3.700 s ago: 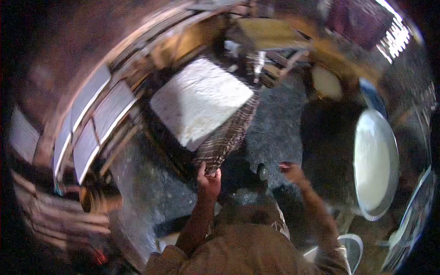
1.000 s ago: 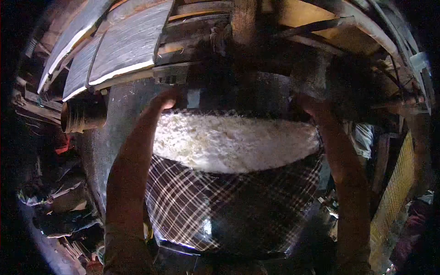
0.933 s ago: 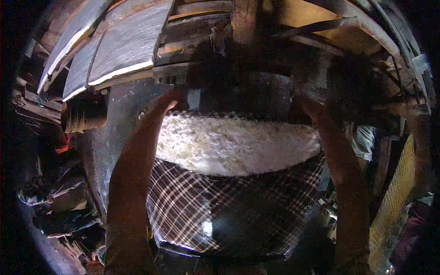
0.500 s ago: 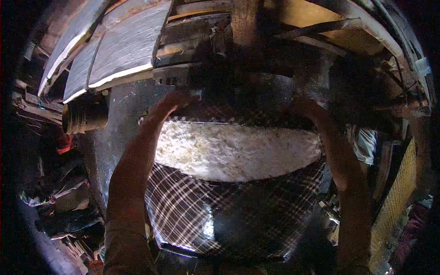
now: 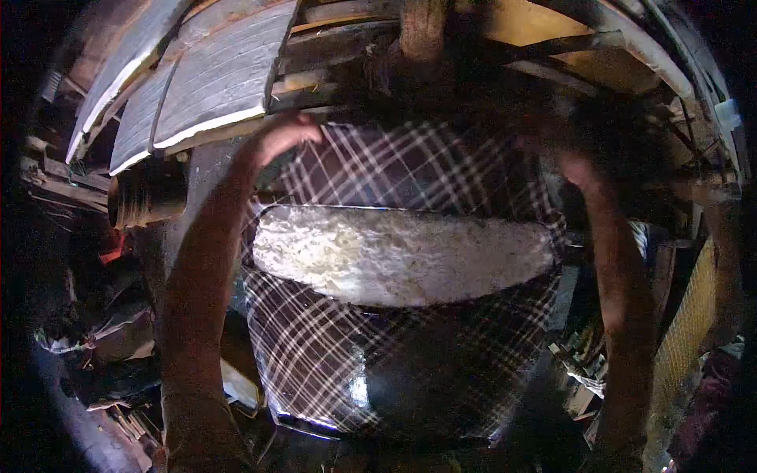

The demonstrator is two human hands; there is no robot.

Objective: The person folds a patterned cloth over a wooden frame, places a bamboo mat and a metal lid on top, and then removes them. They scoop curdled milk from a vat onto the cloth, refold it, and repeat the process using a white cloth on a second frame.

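Observation:
A checked dark cloth (image 5: 311,347) with pale lines lies under and around a white, lumpy, curd-like mass (image 5: 402,256). The mass forms a wide band, flat along its far side and rounded on the near side. My left hand (image 5: 293,135) grips the far left corner of the cloth, fingers closed on it. At the far right corner is my right hand (image 5: 574,167); its fingers are dim in shadow but seem closed on the cloth there. Between both hands the far flap stands raised behind the mass. The near flap hangs spread toward me, with a wet shine.
Grey slatted boards (image 5: 225,79) lean at the upper left. Below them lies a round rusty container (image 5: 146,199). A wooden post (image 5: 422,31) stands at the back. A yellowish woven panel (image 5: 684,315) leans at the right, and wood scraps (image 5: 134,430) lie lower left.
Both hands have risen and moved outward, lifting the far flap of the cloth, which now shows its checks behind the white mass. The near flap stays as it was.

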